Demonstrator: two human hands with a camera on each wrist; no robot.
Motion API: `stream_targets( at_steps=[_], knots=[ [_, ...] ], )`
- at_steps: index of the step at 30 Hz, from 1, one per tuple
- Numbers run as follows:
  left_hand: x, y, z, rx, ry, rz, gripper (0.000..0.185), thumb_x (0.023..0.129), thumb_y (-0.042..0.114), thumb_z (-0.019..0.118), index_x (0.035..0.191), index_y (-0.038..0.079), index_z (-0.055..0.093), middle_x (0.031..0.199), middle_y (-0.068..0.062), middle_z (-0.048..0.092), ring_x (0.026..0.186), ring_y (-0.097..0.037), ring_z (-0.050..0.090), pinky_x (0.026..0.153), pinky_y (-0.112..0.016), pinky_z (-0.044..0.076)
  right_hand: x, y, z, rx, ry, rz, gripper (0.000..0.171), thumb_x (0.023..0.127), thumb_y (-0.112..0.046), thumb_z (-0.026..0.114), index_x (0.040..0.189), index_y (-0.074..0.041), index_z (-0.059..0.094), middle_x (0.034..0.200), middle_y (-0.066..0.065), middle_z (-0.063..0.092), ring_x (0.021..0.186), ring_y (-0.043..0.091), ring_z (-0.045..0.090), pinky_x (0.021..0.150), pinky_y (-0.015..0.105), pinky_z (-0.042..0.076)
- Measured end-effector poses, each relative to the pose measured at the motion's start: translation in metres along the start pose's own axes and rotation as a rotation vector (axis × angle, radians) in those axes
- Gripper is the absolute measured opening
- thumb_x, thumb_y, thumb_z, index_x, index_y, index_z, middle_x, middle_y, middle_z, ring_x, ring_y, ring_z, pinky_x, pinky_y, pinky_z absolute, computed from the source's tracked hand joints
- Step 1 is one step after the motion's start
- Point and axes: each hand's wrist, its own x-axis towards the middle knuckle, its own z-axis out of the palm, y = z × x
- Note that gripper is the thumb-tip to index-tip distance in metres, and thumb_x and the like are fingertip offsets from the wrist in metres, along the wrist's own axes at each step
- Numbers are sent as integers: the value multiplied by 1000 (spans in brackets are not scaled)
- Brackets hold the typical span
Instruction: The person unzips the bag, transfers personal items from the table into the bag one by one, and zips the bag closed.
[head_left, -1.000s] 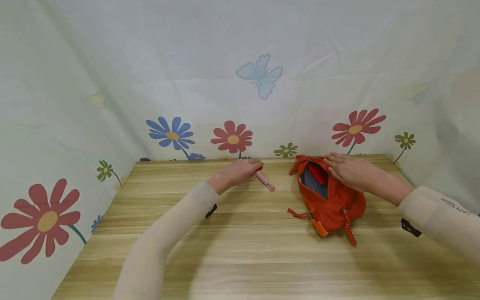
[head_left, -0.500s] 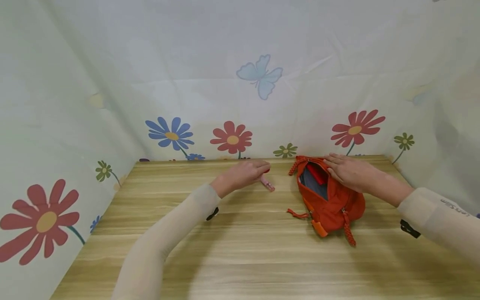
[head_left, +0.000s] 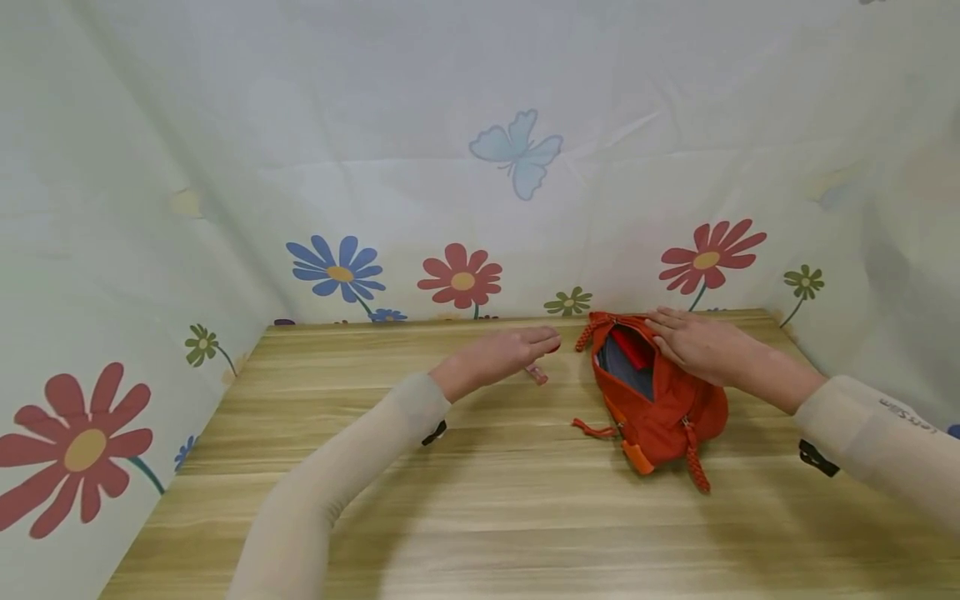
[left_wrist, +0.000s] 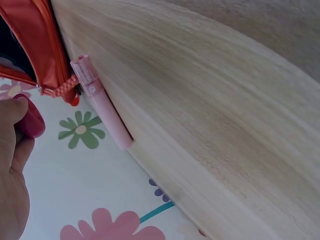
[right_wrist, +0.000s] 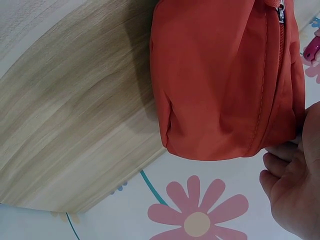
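Observation:
My left hand [head_left: 501,357] pinches a small, glossy, dark-pink rounded object [left_wrist: 31,117] between thumb and fingers, above the table and left of the bag. Most of that object is hidden by the fingers in the head view. A slim pink tube [left_wrist: 106,107] with a clear end lies on the table below this hand. My right hand [head_left: 705,346] grips the far right edge of an orange-red mini backpack [head_left: 686,412], whose zipped mouth gapes. Inside, against the grey lining, a bright red thing [head_left: 628,346] shows.
The wood-grain table [head_left: 480,517] ends at a white cloth backdrop [head_left: 420,167] printed with flowers and a butterfly. Braided orange zip pulls [head_left: 696,458] and an orange tag [head_left: 637,457] hang from the bag onto the table.
My left hand has lifted off the pink tube's far end and moved right towards the bag, carrying the dark-pink object. The tube stays on the table; the right hand and bag keep their place.

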Motion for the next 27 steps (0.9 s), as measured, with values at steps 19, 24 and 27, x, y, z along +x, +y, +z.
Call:
stream_targets(
  at_steps=[19,24,27],
  knots=[
    [30,26,-17,109,-14,120,69,91,0,75,153,6,45,157,-8,45,146,-20,41,111,-28,41,1,1,0,15,4,6,48,105,-18,54,142,12,50,148,31,48,140,48,41,113,57,37],
    [44,32,-19,79,3,160,56,97,3,67,150,8,50,156,-7,47,145,-19,42,114,-27,38,2,0,-1,0,14,-4,48,104,-18,55,142,13,51,147,31,49,139,47,43,112,57,38],
    [50,35,-18,62,6,174,47,102,5,59,149,9,53,154,-7,49,144,-18,44,115,-27,36,2,-1,-1,-6,13,-7,48,104,-18,55,142,12,50,147,31,48,139,47,43,112,57,38]
  ],
)
